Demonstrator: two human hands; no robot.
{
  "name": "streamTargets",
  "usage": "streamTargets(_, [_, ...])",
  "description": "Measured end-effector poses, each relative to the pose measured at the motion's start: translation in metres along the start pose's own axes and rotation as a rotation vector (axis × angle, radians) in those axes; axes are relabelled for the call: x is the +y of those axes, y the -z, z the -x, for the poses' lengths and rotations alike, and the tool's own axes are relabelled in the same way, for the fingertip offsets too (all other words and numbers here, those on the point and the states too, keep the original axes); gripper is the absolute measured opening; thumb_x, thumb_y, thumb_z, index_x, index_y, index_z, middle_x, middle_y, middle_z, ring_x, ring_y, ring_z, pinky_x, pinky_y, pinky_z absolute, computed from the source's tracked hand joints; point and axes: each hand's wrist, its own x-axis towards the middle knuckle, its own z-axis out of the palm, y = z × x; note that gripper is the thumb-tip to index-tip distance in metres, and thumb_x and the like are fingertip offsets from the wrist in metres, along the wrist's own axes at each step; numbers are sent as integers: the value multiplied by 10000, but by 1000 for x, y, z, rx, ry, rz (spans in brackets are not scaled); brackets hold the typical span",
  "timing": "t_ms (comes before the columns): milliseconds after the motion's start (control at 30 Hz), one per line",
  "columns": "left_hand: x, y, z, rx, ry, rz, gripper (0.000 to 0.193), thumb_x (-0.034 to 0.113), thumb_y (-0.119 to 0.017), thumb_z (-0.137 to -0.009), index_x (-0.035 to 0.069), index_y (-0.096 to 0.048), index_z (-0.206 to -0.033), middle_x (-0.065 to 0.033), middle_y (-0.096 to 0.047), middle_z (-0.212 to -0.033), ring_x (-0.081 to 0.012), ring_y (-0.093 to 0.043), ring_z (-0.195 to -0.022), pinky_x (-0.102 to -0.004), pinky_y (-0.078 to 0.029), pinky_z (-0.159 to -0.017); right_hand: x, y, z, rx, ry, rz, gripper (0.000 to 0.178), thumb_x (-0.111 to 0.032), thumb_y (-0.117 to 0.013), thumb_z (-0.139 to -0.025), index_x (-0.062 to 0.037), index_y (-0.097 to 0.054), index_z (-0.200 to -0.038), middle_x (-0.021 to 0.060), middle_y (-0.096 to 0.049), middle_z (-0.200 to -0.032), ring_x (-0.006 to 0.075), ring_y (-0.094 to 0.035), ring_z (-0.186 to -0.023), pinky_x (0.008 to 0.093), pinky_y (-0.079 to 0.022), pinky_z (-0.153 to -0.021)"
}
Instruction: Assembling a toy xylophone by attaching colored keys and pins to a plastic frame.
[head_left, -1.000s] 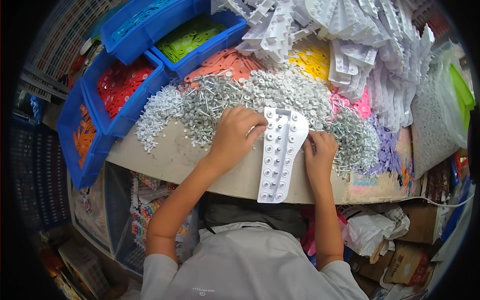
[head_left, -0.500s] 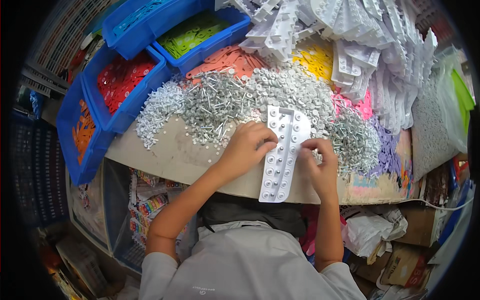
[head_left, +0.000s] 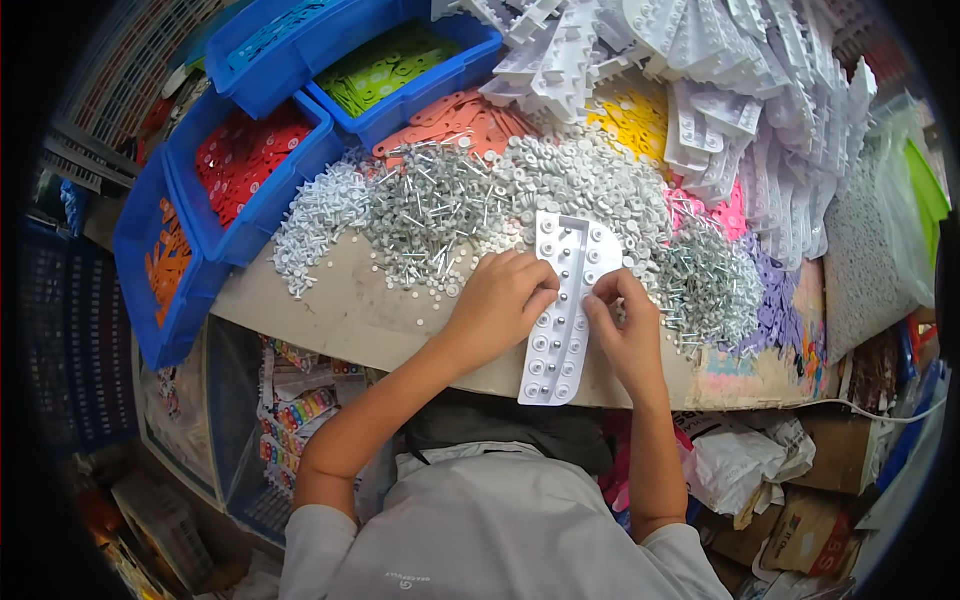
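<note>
A long white plastic base (head_left: 569,322), rounded at its far right corner, lies upright in front of me at the table's front edge. Round white pieces line both of its sides, and small metal studs run down its middle channel. My left hand (head_left: 505,300) is over the left edge, thumb and fingers closed at the fingertips. Along the right edge, my right hand (head_left: 626,322) is pinched, fingertips at the right row. Anything small between either set of fingertips is too hidden to make out. White round caps (head_left: 585,170) are heaped just beyond the base.
Metal pins (head_left: 430,215) and white pegs (head_left: 318,222) are piled left; more pins (head_left: 705,285) lie right. Blue bins (head_left: 232,240) hold red, orange, green and blue pieces. White plastic bases (head_left: 740,90) are stacked far right, near purple pieces (head_left: 777,295) and a clear bag (head_left: 880,230).
My right hand has moved slightly left and up, its fingertips now at the base's right row. My left hand has barely shifted, and the base stays in place.
</note>
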Motion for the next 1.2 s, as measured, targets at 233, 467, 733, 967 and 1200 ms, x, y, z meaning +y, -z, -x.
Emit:
streamTargets(233, [-12, -5, 10, 119, -126, -74, 95, 111, -766, -834, 84, -695, -892, -49, -630, -831, -257, -596, -817, -372, -434, -802, 6, -13, 10, 160, 294, 290, 97, 12, -701, -886, -3, -637, -958, 105, -593, -899, 258, -594, -864, 352, -475, -760])
streamTargets(467, [-10, -13, 16, 239, -221, -222, 94, 103, -794, -815, 61, -718, -851, -61, -622, -773, -253, -580, -742, -370, -461, -700, 9, -20, 15, 192, 142, 50, 102, 17, -710, -880, 1, -650, -961, 127, -587, -909, 300, -567, -874, 383, -471, -764])
streamTargets(733, [-11, 1, -4, 128, 297, 268, 57, 89, -736, -827, 56, -710, -866, -62, -661, -810, -255, -623, -745, -365, -497, -735, 11, -19, 15, 208, 199, 116, 110, 19, -712, -868, 7, -639, -948, 129, -590, -900, 307, -563, -869, 398, -463, -762])
streamTargets(967, [-46, 9, -37, 156, -10, -338, 124, 126, -745, -821, 73, -714, -929, -69, -668, -908, -274, -603, -969, -405, -435, -902, 4, -10, 14, 182, 249, 191, 75, -1, -698, -892, 9, -651, -949, 133, -610, -886, 303, -576, -867, 398, -467, -771])
streamTargets(1200, [-45, -1, -38, 127, -49, -435, 135, 117, -749, -828, 70, -670, -926, -75, -614, -925, -284, -565, -948, -411, -412, -894, 19, 13, 10, 348, 48, 196, 83, -66, -655, -947, 3, -675, -991, 132, -638, -914, 298, -587, -896, 397, -461, -825])
